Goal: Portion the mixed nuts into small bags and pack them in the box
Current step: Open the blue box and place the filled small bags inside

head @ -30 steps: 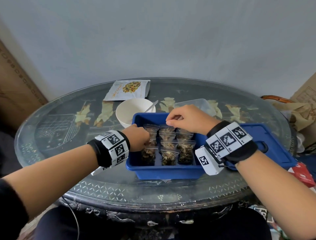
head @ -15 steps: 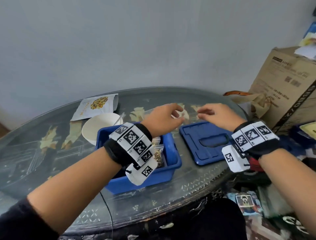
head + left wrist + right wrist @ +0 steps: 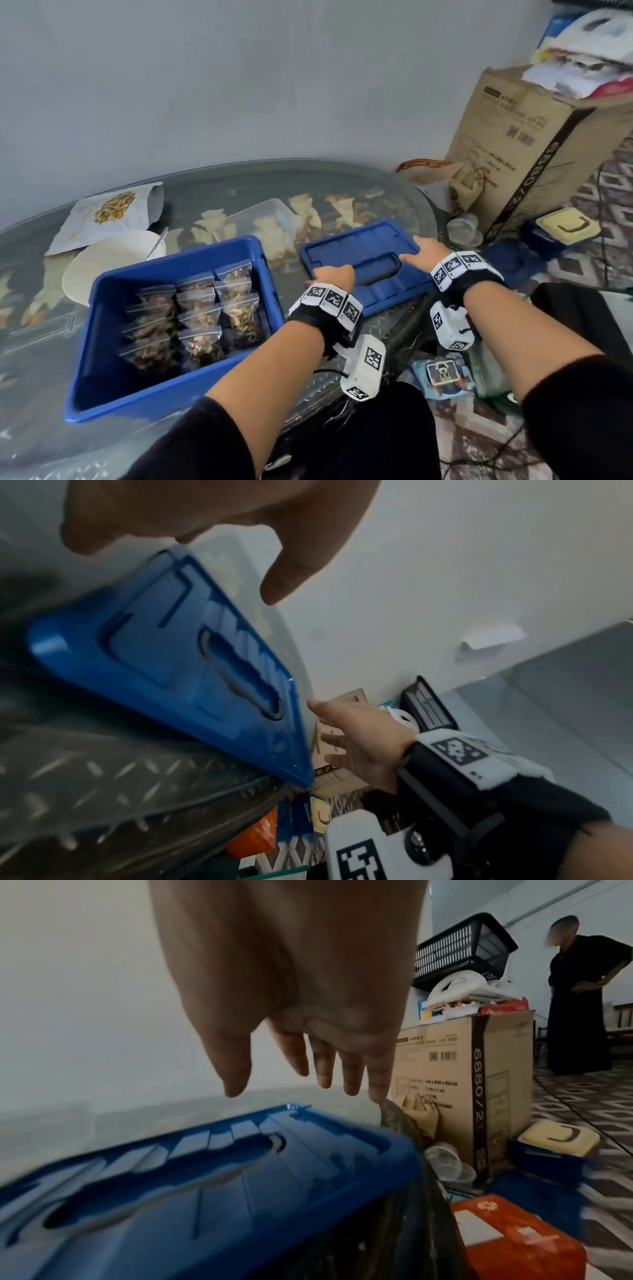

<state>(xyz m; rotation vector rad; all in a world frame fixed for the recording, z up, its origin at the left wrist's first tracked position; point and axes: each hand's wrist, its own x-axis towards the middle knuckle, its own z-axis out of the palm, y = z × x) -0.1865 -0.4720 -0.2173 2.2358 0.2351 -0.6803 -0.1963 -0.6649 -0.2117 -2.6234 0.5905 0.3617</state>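
The blue box (image 3: 102,346) stands on the glass table with several small bags of nuts (image 3: 198,318) lined up inside it. Its blue lid (image 3: 370,240) lies flat to the right of it, handle recess up. My left hand (image 3: 330,275) reaches the lid's near left end, fingers over the edge and thumb (image 3: 284,577) held apart. My right hand (image 3: 419,251) is at the lid's right end, and its straight fingers (image 3: 322,1069) hang just above the lid (image 3: 240,1191). Neither hand visibly grips it.
Behind the box are a white bowl (image 3: 113,253) with a spoon, the nut packet (image 3: 109,212) and a clear plastic tub (image 3: 263,219). Right of the table's edge stand a cardboard carton (image 3: 534,150) and floor clutter. A person (image 3: 578,1001) stands far right.
Both hands have left the bags in the box and moved right to the lid, then dropped onto its two ends. The view has turned right with them.
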